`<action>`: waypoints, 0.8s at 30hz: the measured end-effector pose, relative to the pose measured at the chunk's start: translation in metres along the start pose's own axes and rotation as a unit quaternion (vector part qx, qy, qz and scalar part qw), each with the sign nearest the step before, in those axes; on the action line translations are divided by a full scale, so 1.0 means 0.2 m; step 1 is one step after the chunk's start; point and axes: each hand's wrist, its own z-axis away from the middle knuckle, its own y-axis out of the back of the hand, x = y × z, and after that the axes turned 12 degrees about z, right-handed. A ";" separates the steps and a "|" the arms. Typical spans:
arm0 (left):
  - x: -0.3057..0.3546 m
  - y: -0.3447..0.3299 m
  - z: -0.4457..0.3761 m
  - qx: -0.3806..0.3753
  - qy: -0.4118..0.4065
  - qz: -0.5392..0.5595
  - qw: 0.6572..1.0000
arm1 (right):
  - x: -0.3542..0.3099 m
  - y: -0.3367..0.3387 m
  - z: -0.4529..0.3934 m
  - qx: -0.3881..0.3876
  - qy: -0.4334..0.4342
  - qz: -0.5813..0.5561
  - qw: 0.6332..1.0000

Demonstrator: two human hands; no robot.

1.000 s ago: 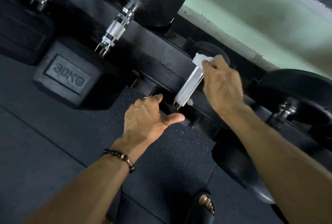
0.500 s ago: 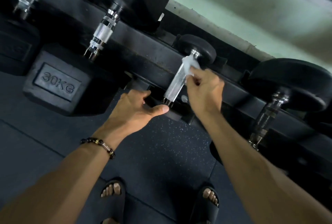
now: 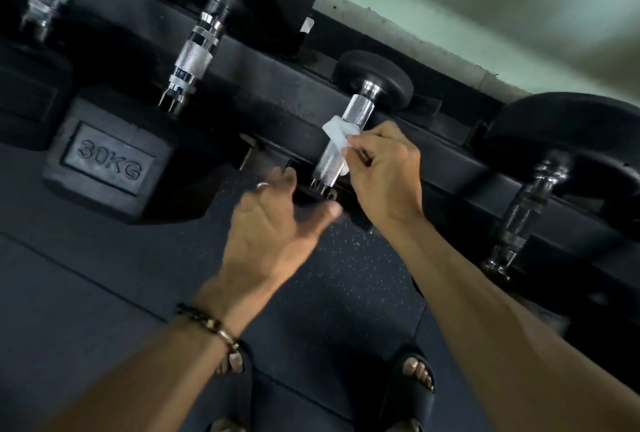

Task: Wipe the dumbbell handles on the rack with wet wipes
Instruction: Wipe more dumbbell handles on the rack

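- Sandals [image 3: 414, 393] right at the bottom, toes showing, planted on the speckled rubber floor [image 3: 104, 293] in front of the rack.
- Left hand [image 3: 273, 224] next: fingers loose and spread, holding nothing, hovering just under the near end of the small dumbbell. Ring on one finger, beaded bracelet [image 3: 211, 326] on the wrist.
- Right hand [image 3: 384, 172] has its grip pinched on a white wet wipe [image 3: 337, 135], which is pressed against the knurled chrome dumbbell handle [image 3: 341, 141], about halfway along it.
- So I'd say we're mid-wipe on this one handle. Next move probably needs the wipe wrapped round the bar and dragged along its length, maybe with the left hand steadying the weight so it doesn't roll.
- That dumbbell sits across the rack's front rail [image 3: 277, 109], round black head [image 3: 374, 80] at the far side.
- Left of it, a hex dumbbell with "30KG" [image 3: 109, 160] moulded on the near face; its handle [image 3: 194, 61] looks untouched, can't really tell though.
- Another round-head one [image 3: 530, 203] at the right end of the rack. No other writing readable.
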 end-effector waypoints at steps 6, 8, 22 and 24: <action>0.00 -0.06 0.01 0.047 -0.048 -0.050 0.996 | 0.02 -0.01 0.15 -0.079 0.031 -0.003 0.996; -0.01 -0.03 0.00 0.050 -0.052 -0.021 0.997 | 0.01 0.00 0.15 -0.118 0.051 -0.004 0.992; -0.06 0.06 -0.06 0.000 -0.008 0.067 0.998 | -0.01 0.00 0.07 -0.161 -0.092 -0.078 0.980; -0.06 0.06 -0.07 -0.004 -0.012 0.072 0.997 | -0.01 0.02 0.02 -0.135 -0.105 -0.099 0.980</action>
